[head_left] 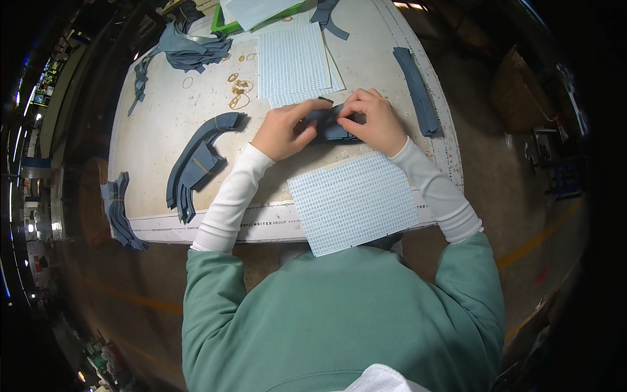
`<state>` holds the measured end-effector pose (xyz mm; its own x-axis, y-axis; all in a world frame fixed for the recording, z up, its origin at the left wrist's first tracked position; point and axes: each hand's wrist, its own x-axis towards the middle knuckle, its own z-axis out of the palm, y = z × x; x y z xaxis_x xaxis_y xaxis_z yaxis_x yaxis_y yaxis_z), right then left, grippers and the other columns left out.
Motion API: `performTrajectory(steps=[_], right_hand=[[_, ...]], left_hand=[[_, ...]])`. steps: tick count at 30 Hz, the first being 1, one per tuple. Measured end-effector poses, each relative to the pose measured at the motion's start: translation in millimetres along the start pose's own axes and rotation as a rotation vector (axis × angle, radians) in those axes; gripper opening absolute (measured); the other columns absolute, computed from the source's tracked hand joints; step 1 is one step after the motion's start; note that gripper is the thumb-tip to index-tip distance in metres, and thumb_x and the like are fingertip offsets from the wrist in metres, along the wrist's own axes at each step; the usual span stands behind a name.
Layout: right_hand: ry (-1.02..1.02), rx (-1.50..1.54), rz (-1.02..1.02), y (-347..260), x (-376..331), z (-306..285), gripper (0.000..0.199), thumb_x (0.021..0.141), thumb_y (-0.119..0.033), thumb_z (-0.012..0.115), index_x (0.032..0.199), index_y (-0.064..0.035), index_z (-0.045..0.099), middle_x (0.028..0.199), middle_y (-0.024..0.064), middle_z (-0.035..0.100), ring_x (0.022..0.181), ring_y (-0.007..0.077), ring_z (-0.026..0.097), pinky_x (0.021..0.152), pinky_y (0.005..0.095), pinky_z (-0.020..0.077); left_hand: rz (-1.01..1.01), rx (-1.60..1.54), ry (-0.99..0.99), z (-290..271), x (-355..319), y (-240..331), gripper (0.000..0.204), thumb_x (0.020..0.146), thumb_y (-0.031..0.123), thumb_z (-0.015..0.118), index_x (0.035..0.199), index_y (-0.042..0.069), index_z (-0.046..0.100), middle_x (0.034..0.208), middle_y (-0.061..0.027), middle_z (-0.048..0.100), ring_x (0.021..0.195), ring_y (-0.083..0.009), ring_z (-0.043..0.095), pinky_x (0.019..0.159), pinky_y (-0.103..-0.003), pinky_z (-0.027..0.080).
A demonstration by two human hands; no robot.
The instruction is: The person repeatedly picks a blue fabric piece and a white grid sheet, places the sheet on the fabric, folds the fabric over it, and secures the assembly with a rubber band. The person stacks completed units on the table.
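A small stack of dark blue cut fabric pieces (pixel 332 128) lies on the table in front of me, between my hands. My left hand (pixel 282 129) holds its left end, with the thumb at the near side and the fingers curled over the far side. Over the right part of the stack, my right hand (pixel 375 123) is closed in a pinch, thumb against forefinger; whatever is between the tips is too small to make out. Just nearer to me lies a sheet of small printed labels (pixel 353 201), its near edge overhanging the table edge.
More label sheets (pixel 294 62) lie beyond my hands, by a green tray (pixel 225 27). Rubber bands (pixel 240 88) are scattered left of them. Bundles of blue fabric strips lie left (pixel 196 163), right (pixel 418 91), far left (pixel 192 49) and over the left table edge (pixel 119 209).
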<state>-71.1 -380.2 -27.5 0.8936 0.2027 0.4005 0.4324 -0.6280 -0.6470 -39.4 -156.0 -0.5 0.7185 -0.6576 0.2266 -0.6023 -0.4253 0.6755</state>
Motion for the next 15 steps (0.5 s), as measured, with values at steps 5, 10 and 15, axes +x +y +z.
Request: performTrajectory(steps=[5, 10, 15], right_hand=[[0.076, -0.219, -0.119, -5.2, -1.3, 1.4, 0.007, 0.075, -0.01, 0.074, 0.082, -0.0091, 0.074, 0.087, 0.0021, 0.063, 0.093, 0.021, 0.058, 0.078, 0.0325, 0.0512], [0.153, -0.178, -0.087, -2.5, 5.0, -10.4, 0.012, 0.075, -0.005, 0.073, 0.087, -0.0077, 0.071, 0.087, 0.003, 0.066, 0.09, 0.0208, 0.059, 0.075, 0.0317, 0.05], [0.129, -0.093, 0.002, -1.1, 8.3, -24.7, 0.013, 0.077, -0.007, 0.074, 0.087, -0.006, 0.067, 0.082, 0.0022, 0.069, 0.081, 0.0184, 0.062, 0.072, 0.0309, 0.0497]], left_hand=[[0.111, 0.035, 0.019, 2.0, 0.9, -1.6, 0.04, 0.079, 0.016, 0.075, 0.116, 0.009, 0.062, 0.1, -0.011, 0.069, 0.073, -0.0198, 0.068, 0.066, -0.029, 0.055], [0.145, 0.058, 0.02, 3.5, 1.0, -3.4, 0.047, 0.074, 0.023, 0.083, 0.114, 0.007, 0.063, 0.103, -0.0102, 0.069, 0.076, -0.02, 0.069, 0.065, -0.028, 0.056], [0.242, 0.187, 0.024, 4.0, 2.1, -5.5, 0.044, 0.075, 0.021, 0.082, 0.113, 0.007, 0.064, 0.102, -0.0105, 0.069, 0.078, -0.0206, 0.068, 0.066, -0.029, 0.055]])
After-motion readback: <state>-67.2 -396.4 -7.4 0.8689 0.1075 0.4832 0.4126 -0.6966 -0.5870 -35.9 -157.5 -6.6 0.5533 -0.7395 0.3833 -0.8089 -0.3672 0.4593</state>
